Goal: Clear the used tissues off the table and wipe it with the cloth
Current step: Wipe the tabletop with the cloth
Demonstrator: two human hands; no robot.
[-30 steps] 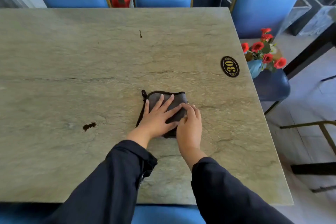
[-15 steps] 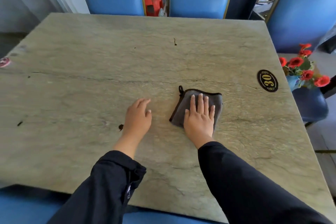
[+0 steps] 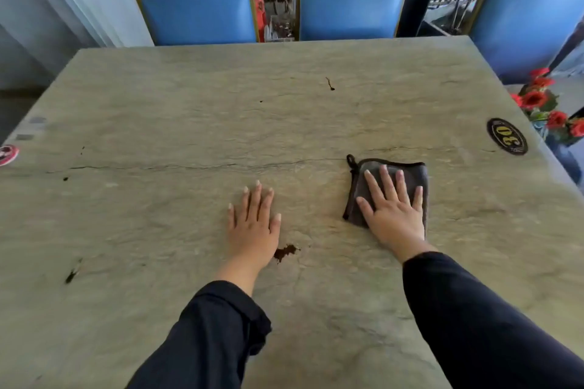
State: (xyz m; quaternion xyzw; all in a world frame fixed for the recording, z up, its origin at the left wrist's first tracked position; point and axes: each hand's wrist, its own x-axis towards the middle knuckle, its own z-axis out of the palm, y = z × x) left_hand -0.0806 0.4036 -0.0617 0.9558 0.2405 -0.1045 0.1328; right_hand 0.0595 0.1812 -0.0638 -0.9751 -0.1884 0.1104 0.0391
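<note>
1. Head view looks down on the right hand (image 3: 393, 208), flat and spread on the folded grey cloth (image 3: 390, 189). The palm covers its near half and the fingers reach toward its far edge. It pins the cloth from above and pinches nothing.

2. The left hand (image 3: 252, 227) lies open on the bare table (image 3: 158, 123), fingers loosely together, holding nothing. It sits well to the left of the cloth, seemingly as a brace.

3. The cloth sits right of centre, its hanging loop at the far left corner. Keeping the palm broad and the weight even should stop the fold from bunching or rolling as it slides.

4. A dark brown stain (image 3: 286, 252) lies just beside the left wrist, between the two arms. I would sweep the cloth left and toward the body to reach it, lifting the left hand out of the way first.

5. Smaller marks remain: a squiggle (image 3: 330, 84) far across the table and a dark smear (image 3: 72, 275) near the left edge. Long overlapping passes would suit better than dabs.

6. No used tissues show on the table, so that part looks done; wiping is the job in hand.

7. The oval number plaque (image 3: 507, 136) near the right edge could snag the cloth, so steer around it.
</note>
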